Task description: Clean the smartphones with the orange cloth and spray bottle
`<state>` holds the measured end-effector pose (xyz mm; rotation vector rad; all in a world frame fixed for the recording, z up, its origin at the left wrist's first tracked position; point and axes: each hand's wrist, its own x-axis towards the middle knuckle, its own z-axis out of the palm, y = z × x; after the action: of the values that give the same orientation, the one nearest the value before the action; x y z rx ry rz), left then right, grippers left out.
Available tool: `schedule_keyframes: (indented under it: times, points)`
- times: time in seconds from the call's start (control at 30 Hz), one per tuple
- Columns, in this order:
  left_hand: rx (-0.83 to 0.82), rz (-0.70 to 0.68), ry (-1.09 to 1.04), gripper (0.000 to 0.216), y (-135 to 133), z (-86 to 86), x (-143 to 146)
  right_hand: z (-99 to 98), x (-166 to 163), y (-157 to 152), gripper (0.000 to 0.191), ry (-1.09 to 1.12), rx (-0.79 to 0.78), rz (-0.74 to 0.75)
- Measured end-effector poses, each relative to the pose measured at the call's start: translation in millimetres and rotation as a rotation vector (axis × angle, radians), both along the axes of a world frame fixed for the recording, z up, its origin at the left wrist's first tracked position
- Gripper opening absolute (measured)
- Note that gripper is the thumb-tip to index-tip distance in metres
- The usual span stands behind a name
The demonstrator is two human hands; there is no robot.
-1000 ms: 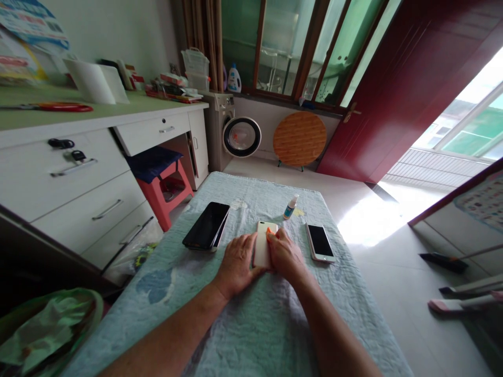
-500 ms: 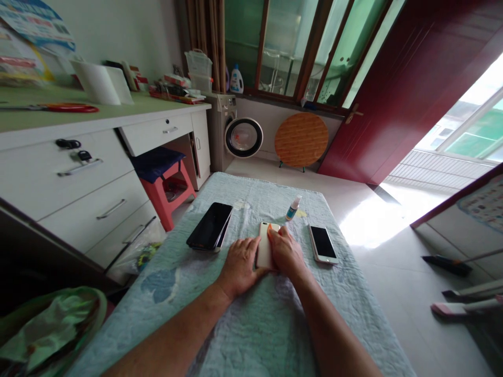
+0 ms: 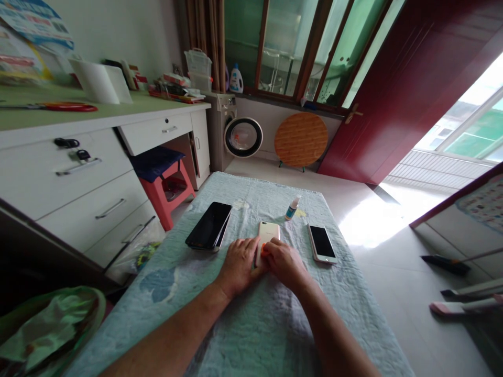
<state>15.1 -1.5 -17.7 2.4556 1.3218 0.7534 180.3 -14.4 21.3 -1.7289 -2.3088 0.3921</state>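
A pale smartphone [image 3: 269,229] lies back side up on the quilted cloth [image 3: 251,335], its camera at the far end. My left hand [image 3: 239,262] grips the phone's left edge and near end. An orange cloth [image 3: 264,250] is pinched in my right hand [image 3: 286,259] and pressed on the lower part of the phone's back. To the left rests a stack of dark-screened devices [image 3: 210,226]. A white smartphone [image 3: 322,243] with a dark screen lies to the right. Beyond my right hand stands a small spray bottle [image 3: 292,208].
A white desk with drawers [image 3: 78,157] runs along the left, with a red stool [image 3: 167,191] beside it. A green basket [image 3: 96,314] sits at the lower left. Farther back are a washing machine with its door open [image 3: 243,137], a round wooden tabletop [image 3: 301,139] and a red door [image 3: 373,89].
My right hand has slid the orange cloth down the phone's back toward me, uncovering its upper part. My left hand stays at the phone's edge.
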Motion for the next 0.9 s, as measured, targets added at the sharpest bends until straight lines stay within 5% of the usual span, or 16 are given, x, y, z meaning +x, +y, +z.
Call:
schedule_keyframes:
  times: [0.17,0.6,0.9]
  points:
    - [-0.013,-0.014,0.019,0.058,0.2,1.9,0.2,-0.9,-4.7,0.1,0.015,0.046,-0.018,0.044]
    - [-0.018,0.004,0.002,0.069,1.3,-4.6,0.1,-13.1,15.9,26.1,0.023,-0.020,0.047,-0.433]
    - [-0.040,-0.008,-0.002,0.063,0.5,3.4,-0.1,-1.0,17.4,20.4,0.028,-0.083,-0.059,-0.417]
